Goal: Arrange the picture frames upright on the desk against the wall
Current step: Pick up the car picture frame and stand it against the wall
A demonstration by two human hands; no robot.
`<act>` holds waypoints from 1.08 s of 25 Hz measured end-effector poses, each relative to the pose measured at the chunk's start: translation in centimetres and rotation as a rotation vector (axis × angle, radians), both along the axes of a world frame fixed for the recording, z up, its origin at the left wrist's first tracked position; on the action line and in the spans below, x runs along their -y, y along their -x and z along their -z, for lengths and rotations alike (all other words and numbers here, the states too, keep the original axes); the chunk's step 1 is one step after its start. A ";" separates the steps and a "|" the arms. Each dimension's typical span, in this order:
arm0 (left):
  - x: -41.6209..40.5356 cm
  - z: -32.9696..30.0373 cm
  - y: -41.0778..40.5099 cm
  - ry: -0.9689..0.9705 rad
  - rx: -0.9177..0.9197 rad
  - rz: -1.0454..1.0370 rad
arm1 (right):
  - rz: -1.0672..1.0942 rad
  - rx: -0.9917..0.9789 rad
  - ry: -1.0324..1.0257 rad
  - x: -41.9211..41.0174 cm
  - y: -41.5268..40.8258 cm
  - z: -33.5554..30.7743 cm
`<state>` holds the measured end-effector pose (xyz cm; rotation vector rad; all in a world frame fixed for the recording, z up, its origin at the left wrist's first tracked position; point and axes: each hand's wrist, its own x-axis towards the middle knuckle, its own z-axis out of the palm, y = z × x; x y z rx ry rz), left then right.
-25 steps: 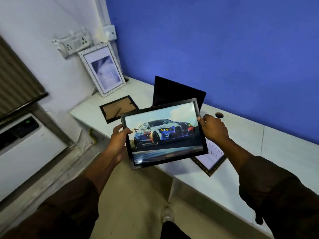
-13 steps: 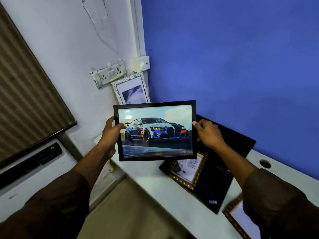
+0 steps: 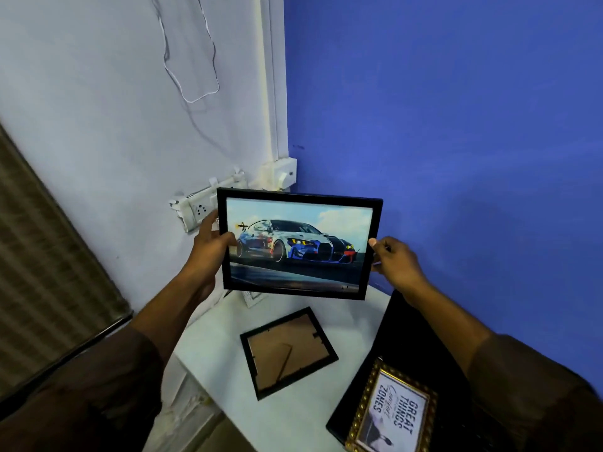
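Blue-walled corner, both hands [image 3: 212,252] [image 3: 396,264] gripping black-framed car picture [image 3: 298,247] (landscape, slightly tilted) above white desk [image 3: 215,340].

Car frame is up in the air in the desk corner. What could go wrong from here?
1. The car frame is held only at its side edges by the left hand and right hand; the grip could slip.
2. Lowering it may knock the patterned frame hidden behind it.
3. The face-down frame lies flat below, crowding the landing spot.
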<state>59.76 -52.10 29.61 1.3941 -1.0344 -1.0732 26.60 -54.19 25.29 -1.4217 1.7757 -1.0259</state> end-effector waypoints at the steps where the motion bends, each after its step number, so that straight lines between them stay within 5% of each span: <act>1: 1.5 0.5 -0.1 0.003 0.001 0.031 | 0.030 -0.028 0.007 1.1 0.1 0.3; 6: 11.5 4.5 0.9 -0.074 0.004 0.269 | 0.251 -0.222 -0.010 6.4 1.8 3.4; 10: 18.9 8.0 3.6 -0.137 -0.003 0.445 | 0.354 -0.301 -0.230 9.7 3.7 6.5; 16: 27.1 14.0 8.6 -0.233 0.081 0.646 | 0.605 -0.068 -0.400 11.4 6.0 10.2; 27: 33.7 18.6 12.9 -0.427 0.170 0.797 | 0.657 0.392 -0.476 15.0 10.1 16.7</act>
